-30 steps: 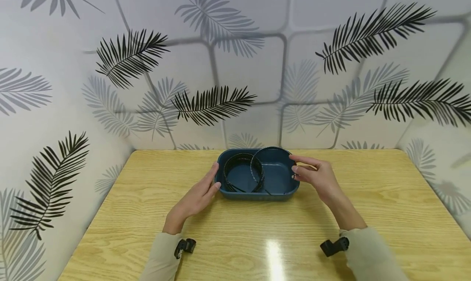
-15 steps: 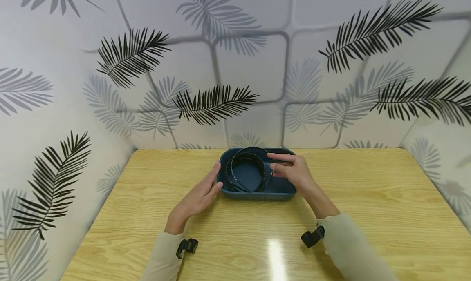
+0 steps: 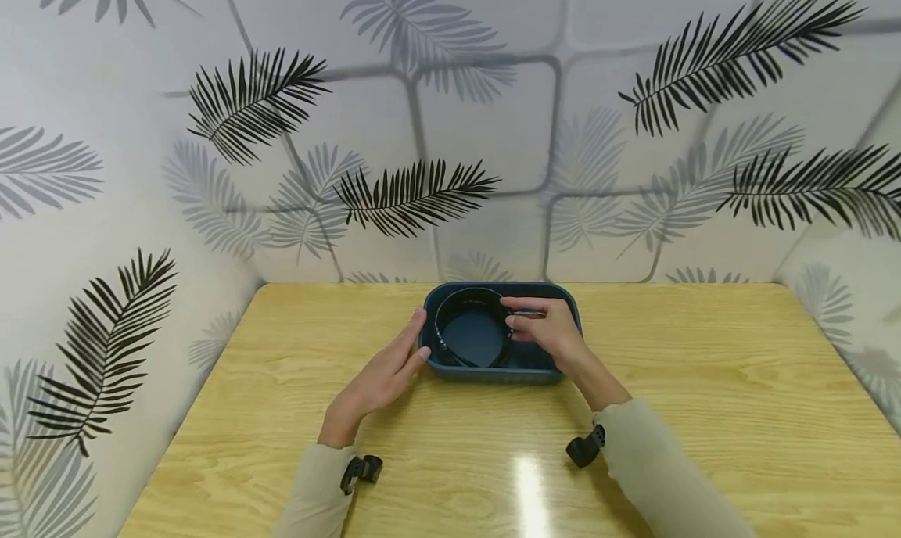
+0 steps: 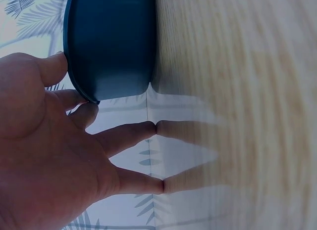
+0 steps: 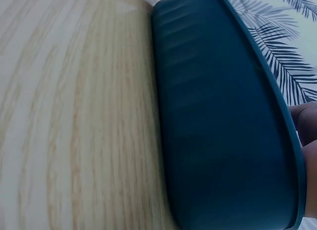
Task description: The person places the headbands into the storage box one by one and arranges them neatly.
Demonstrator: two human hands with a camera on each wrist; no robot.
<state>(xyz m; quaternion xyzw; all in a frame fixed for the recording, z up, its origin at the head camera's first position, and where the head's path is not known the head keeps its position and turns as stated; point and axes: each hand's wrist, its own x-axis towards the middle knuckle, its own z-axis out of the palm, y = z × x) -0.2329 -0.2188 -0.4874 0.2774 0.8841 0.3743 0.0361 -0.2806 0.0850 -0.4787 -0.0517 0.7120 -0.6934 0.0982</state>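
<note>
A blue oblong bin [image 3: 493, 375] stands on the table near the wall. Inside its left half sits a dark stack of black headbands [image 3: 482, 298]. My right hand [image 3: 549, 328] reaches over the bin and pinches one thin black headband [image 3: 436, 321] with shiny specks, which lies over the stack. My left hand [image 3: 387, 370] steadies the bin's left end with extended fingers. In the left wrist view, its thumb [image 4: 53, 69] touches the bin's rim, and two fingers lie near the table. The bin's wall hides the headbands in both wrist views.
A wood-grain table [image 3: 281, 381] spreads around the bin. Behind it and at the sides rises a pale wall [image 3: 486, 155] with printed leaves. Small black cameras are strapped at both wrists.
My right hand has carried the thin headband leftward from the bin's right end and lowered it onto the stack. The left hand has stayed at the bin's left end.
</note>
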